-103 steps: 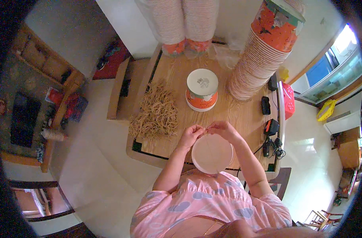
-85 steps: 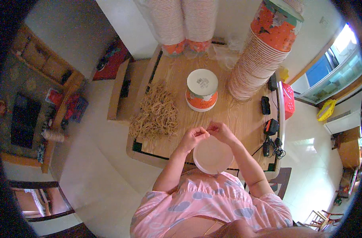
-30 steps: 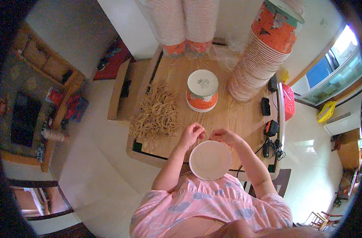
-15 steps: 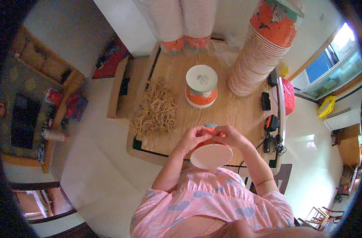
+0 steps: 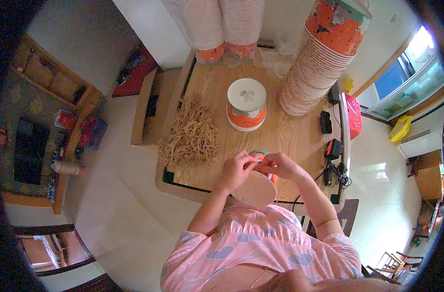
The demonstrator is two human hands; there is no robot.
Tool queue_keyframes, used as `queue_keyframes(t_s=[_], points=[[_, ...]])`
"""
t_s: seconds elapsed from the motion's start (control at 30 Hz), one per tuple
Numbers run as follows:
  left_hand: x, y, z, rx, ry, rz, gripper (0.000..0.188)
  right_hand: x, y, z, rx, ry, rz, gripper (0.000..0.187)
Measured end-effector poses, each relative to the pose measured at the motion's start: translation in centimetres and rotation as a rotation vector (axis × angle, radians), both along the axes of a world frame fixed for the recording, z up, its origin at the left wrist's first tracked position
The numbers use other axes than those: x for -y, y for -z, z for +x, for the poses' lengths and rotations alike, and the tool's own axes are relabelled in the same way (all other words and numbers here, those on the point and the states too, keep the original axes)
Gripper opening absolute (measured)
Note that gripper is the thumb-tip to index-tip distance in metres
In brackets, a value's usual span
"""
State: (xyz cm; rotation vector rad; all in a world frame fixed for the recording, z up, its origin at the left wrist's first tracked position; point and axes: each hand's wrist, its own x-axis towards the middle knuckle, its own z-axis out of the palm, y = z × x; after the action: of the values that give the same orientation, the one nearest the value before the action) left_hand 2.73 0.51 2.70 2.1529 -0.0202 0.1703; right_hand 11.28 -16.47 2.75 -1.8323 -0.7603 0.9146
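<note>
An orange printed paper tub (image 5: 270, 181) is tilted at the near edge of the table, its pale round end (image 5: 256, 191) toward my body. I cannot tell whether that end is its base or its mouth. My left hand (image 5: 238, 169) and my right hand (image 5: 279, 166) meet over the tub's wall, fingertips pinched close together. What the fingertips pinch is too small to make out. A thin strand shows near the lower left of the pale end. Just beyond my hands, an upside-down paper tub (image 5: 246, 104) stands on the table, its white base up.
A heap of tan twine strands (image 5: 190, 134) lies on the left of the wooden table (image 5: 231, 146). Tall stacks of paper tubs stand at the far edge (image 5: 207, 29) and far right (image 5: 321, 61). Black cables and adapters (image 5: 331, 170) line the right edge, beside a red basket (image 5: 353, 117).
The tub between my hands has turned, its pale end shifting left and showing more orange wall on the right. My hands stay pinched together in nearly the same place.
</note>
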Motion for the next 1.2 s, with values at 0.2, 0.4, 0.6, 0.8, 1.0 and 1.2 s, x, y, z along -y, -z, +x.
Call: queue_keyframes(t_s=[0.2, 0.4, 0.6, 0.8, 1.0, 1.2], points=[[0.8, 1.6, 0.3, 0.109, -0.096, 0.088, 0.008, 0.1, -0.1, -0.2, -0.023, 0.075, -0.029, 0.017], [0.7, 2.3, 0.8, 0.08, -0.108, 0.01, 0.008, 1.0, 0.1, -1.3, 0.078, 0.144, 0.076, 0.016], [0.4, 2.5, 0.5, 0.002, -0.04, -0.072, 0.01, 1.5, -0.8, -3.1, 0.507, 0.068, 0.118, 0.023], [0.4, 2.9, 0.4, 0.032, -0.024, -0.082, 0.011, 1.5, -0.6, -3.2, 0.577, 0.08, 0.124, 0.019], [0.4, 3.0, 0.5, 0.019, -0.026, -0.086, 0.01, 1.4, -0.6, -3.3, 0.641, 0.082, 0.159, 0.014], [0.5, 3.4, 1.0, 0.092, -0.066, -0.002, 0.01, 1.4, -0.1, -2.6, 0.683, 0.126, 0.173, 0.015]])
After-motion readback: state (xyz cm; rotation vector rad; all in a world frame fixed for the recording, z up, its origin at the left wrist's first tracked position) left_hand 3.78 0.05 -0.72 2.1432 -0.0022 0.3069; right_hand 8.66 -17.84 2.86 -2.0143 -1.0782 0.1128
